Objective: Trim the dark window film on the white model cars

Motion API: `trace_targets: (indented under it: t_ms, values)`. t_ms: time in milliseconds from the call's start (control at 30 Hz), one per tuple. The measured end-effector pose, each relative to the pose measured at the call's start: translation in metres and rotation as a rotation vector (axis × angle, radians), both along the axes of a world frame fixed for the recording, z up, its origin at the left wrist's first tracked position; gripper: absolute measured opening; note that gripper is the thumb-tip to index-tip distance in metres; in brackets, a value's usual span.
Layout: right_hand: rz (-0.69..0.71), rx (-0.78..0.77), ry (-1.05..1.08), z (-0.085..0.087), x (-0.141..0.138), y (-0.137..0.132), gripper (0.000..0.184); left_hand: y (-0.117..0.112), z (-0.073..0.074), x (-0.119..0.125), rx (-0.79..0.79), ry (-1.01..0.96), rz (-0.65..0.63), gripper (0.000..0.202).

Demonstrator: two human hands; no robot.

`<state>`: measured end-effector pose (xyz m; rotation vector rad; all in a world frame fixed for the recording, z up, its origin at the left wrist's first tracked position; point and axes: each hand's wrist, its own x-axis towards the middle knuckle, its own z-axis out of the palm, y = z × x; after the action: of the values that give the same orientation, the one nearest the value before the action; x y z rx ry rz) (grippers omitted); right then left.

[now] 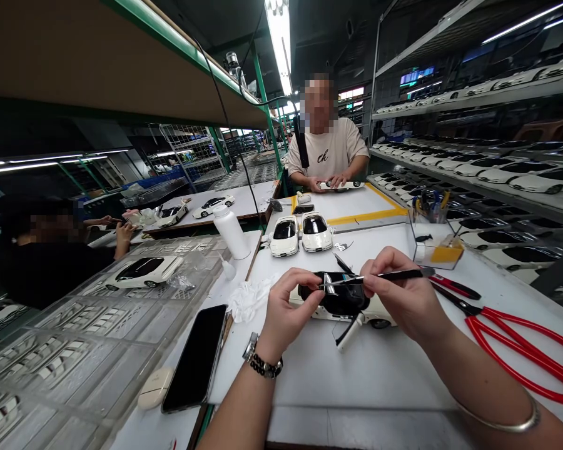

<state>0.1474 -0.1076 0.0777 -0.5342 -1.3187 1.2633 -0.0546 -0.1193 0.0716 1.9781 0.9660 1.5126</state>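
My left hand (288, 306) grips a glossy black model-car part (338, 294) from its left side, with a small silver piece showing at its end. My right hand (398, 290) holds slim black-handled tweezers (385, 275), and their metal tips reach across the black part to my left fingers. Below both hands, a white model car (380, 319) lies on the white table (319, 375), mostly hidden by the black part and my hands. A small white stick-like part (349, 332) sits against the car's near side.
Two white model cars (300, 232) stand beyond my hands. Red-handled shears (520, 350) and red pliers (455, 286) lie right, near an acrylic tool box (434, 242). A phone (197, 357) lies left. A co-worker's hands (333, 182) hold a model car opposite. Shelves hold several cars.
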Motion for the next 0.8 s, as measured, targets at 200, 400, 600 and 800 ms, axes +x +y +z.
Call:
trace_targets:
  t_ms: [200,400,600,800]
  values:
    - [-0.029,-0.017,0.029,0.0008,-0.0001,0.0009,0.023,0.0027,-0.0003,-0.0001,0.029,0.084,0.007,0.028]
    - [-0.043,-0.032,0.074,0.0042,-0.0010,0.0030,0.024,0.0042,0.0016,0.0015,-0.068,0.286,0.053,0.019]
    - [-0.061,-0.052,0.092,0.0055,-0.0003,0.0046,0.025,0.0064,-0.0007,0.0005,-0.147,0.429,0.074,0.016]
    - [-0.075,-0.071,0.101,0.0064,-0.0001,0.0058,0.027,0.0068,0.0003,0.0013,-0.123,0.486,0.091,0.008]
